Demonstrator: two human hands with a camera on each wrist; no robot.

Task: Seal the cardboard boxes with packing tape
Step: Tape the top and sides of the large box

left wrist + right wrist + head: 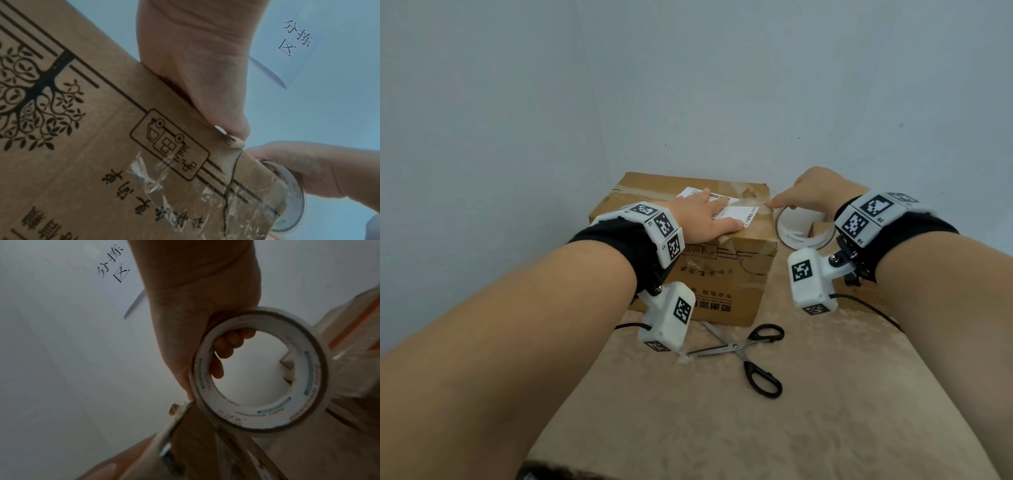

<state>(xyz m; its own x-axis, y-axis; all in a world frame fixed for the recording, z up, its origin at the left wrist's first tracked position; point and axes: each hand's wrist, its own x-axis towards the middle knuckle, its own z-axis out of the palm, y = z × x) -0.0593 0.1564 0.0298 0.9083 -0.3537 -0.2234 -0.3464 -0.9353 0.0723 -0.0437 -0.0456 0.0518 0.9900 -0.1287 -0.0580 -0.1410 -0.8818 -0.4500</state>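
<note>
A worn brown cardboard box (722, 274) with white labels stands on the table. My left hand (709, 216) lies flat on its top, fingers straight, pressing near the centre seam. Clear tape (753, 205) runs along that seam to the box's right top edge. There my right hand (815, 192) grips the tape roll (796, 240), its fingers (228, 345) curled through the white core (265, 415). In the left wrist view the left hand (195, 65) rests on the box's edge (82, 146), with the roll (294, 191) just beyond the corner.
Black-handled scissors (750, 353) lie with blades apart on the beige cloth (825, 411) in front of the box. A second cardboard box (859, 298) sits at the right, mostly hidden by my right wrist. The wall, bearing a paper sign (296, 37), stands close behind.
</note>
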